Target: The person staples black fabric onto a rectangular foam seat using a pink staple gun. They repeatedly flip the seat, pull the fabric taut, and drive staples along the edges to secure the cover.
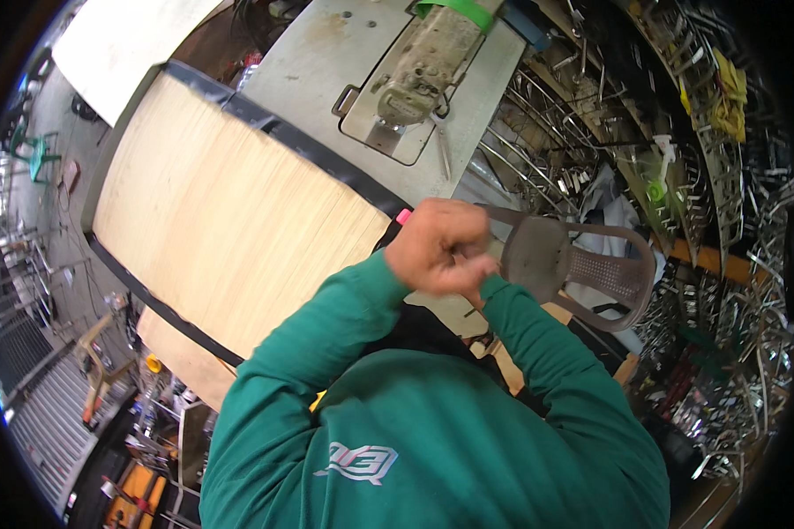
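My left hand (437, 247) is closed, its fingers curled in, in front of my chest. Whatever it may hold does not show. Crossing behind it, my right hand (482, 275) touches or overlaps it. The right fingers are mostly hidden and a little blurred. Just left of my left hand, a small pink piece (404, 216) sits at the corner of a wide, pale, finely lined panel (238, 203) with a black edge band (313, 159). A dark cloth or strip (423, 331) hangs below my hands.
Ahead stands a grey machine table (300, 79) with a worn sewing machine (419, 84) banded in green. A brown plastic chair (538, 256) is to the right. Piles of metal frames (715, 353) crowd the right side. At far left is a green chair (35, 152).
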The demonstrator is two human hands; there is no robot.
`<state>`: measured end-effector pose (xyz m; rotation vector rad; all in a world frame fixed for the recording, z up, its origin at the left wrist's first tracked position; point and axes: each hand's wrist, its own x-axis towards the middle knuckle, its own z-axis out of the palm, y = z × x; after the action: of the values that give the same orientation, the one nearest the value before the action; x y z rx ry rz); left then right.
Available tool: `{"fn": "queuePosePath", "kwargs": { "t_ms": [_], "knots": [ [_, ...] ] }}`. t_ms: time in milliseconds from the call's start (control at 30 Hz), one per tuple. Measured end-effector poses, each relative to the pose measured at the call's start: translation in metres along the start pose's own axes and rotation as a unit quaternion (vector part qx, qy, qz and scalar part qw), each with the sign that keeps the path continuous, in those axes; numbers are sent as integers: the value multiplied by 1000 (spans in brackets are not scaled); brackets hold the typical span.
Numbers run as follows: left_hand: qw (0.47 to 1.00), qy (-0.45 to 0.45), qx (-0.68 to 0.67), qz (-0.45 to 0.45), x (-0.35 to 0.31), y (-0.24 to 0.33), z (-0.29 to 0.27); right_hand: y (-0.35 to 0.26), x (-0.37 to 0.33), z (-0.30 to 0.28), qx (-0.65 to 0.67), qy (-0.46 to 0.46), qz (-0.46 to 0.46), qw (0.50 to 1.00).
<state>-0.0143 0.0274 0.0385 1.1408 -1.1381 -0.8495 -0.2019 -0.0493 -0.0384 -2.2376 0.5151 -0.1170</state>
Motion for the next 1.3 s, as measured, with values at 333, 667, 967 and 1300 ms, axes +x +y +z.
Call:
{"fn": "queuePosePath", "kwargs": {
  "t_ms": [333, 667, 967, 1300],
  "knots": [
    [986, 62, -51, 147, -6, 25, 49, -17, -6, -15, -161, -183, 73, 967],
    [982, 47, -17, 184, -45, 101, 71, -62, -36, -17, -130, -87, 47, 986],
    [980, 162, -13, -112, -27, 39, 20, -20, -6, 20, -188, -135, 87, 969],
    [776, 559, 291, -1, -238, 61, -50, -78, 13, -6, 229, 42, 67, 970]
  ]
}}
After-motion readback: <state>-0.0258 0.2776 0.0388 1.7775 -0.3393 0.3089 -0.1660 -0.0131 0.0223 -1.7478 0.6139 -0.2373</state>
